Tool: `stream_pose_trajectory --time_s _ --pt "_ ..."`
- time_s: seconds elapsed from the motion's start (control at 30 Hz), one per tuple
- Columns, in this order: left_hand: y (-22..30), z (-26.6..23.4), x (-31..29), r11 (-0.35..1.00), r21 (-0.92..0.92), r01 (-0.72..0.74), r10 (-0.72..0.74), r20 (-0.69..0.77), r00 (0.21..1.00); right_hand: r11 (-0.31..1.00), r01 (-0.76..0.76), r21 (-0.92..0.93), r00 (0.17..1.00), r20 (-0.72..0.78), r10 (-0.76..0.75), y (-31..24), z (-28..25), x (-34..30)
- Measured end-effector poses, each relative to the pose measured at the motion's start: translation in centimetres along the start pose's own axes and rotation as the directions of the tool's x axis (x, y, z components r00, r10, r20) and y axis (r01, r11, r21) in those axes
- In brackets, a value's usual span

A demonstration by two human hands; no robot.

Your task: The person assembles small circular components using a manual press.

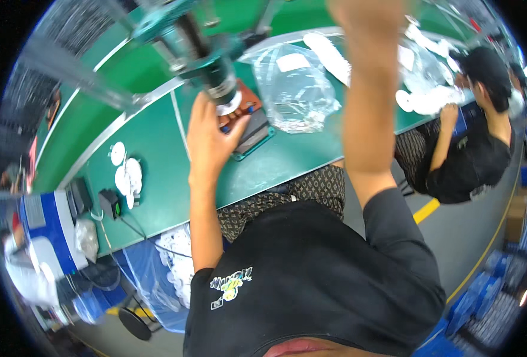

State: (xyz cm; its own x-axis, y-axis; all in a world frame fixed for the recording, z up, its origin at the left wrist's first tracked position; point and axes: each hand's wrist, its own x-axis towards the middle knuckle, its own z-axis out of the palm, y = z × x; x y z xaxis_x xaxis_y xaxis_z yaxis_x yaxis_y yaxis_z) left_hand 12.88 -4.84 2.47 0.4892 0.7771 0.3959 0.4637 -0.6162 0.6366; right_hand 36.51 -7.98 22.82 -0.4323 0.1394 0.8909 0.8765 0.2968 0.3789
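Observation:
A green hand press (207, 62) stands at the table's far edge, its ram pointing down. Below the ram is a white round part (230, 104), above a fixture (248, 98) with an orange-brown top on a dark base. My left hand (209, 137) curls round the white part, thumb on the near side and fingers on the left; the fingertips are partly hidden. Raised high in front of me, my right hand (368, 15) is blurred and cut off by the upper edge, so its fingers and anything in them cannot be made out.
Right of the press lie a clear plastic bag (296, 89) and white parts (329, 56). More white parts (129, 175) and a small black device (109, 204) with a cable are at the left. A co-worker (475, 131) sits at the right. A blue-lined bin (150, 279) stands below the table.

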Motion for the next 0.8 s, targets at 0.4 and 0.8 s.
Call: stream_pose_trajectory --time_s 0.4,0.8 --pt "-1.0 3.0 1.0 0.928 0.208 -0.309 0.349 -0.191 0.917 -0.092 -0.132 0.987 0.352 0.134 0.927 -9.7 -8.5 -4.5" --pt "3.3 0.1 -10.3 0.530 -0.766 0.363 -0.226 0.284 0.932 0.651 -0.653 0.387 0.756 0.390 0.526 -21.8 -4.6 -17.4"
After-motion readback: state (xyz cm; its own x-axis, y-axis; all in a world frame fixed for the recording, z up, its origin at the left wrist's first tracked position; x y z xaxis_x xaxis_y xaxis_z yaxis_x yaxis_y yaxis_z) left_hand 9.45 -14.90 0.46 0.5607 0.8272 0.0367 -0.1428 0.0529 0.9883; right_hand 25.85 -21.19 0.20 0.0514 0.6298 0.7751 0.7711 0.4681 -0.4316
